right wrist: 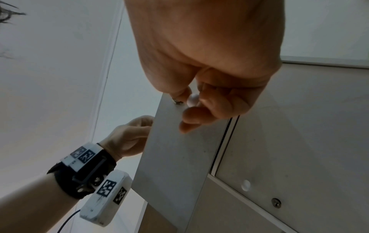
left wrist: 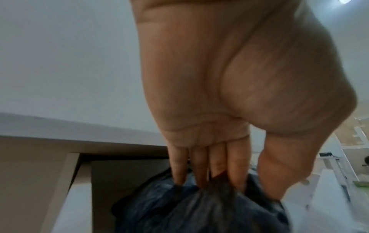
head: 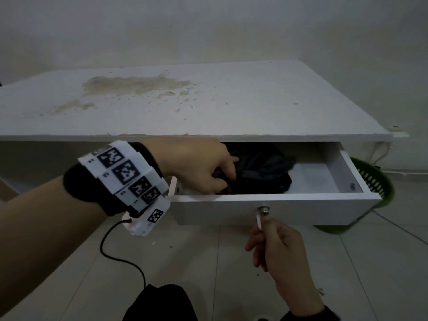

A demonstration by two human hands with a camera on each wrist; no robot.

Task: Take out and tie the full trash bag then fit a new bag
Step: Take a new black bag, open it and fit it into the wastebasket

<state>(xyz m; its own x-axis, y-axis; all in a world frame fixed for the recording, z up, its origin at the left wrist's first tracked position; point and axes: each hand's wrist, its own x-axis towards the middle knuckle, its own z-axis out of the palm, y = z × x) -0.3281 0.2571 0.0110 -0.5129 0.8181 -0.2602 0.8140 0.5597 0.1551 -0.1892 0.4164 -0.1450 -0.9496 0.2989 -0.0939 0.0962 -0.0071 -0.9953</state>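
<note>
A crumpled bundle of black trash bags point(head: 261, 172) lies in the left part of an open white drawer point(head: 301, 209). My left hand point(head: 222, 179) reaches into the drawer and grips the black plastic; in the left wrist view its fingers point(left wrist: 235, 176) and thumb dig into the bag bundle point(left wrist: 199, 209). My right hand point(head: 264, 225) is below the drawer front, pinching a small white tab point(head: 259, 222) that hangs at the metal lock point(head: 263, 210). The right wrist view shows the white tab point(right wrist: 192, 100) between thumb and forefinger against the drawer front point(right wrist: 175, 157).
The drawer belongs to a white desk point(head: 208, 100) with a stained top, set against a wall. A green perforated basket point(head: 375, 181) stands on the tiled floor behind the drawer's right end. A black cable hangs from my left wrist device point(head: 125, 177).
</note>
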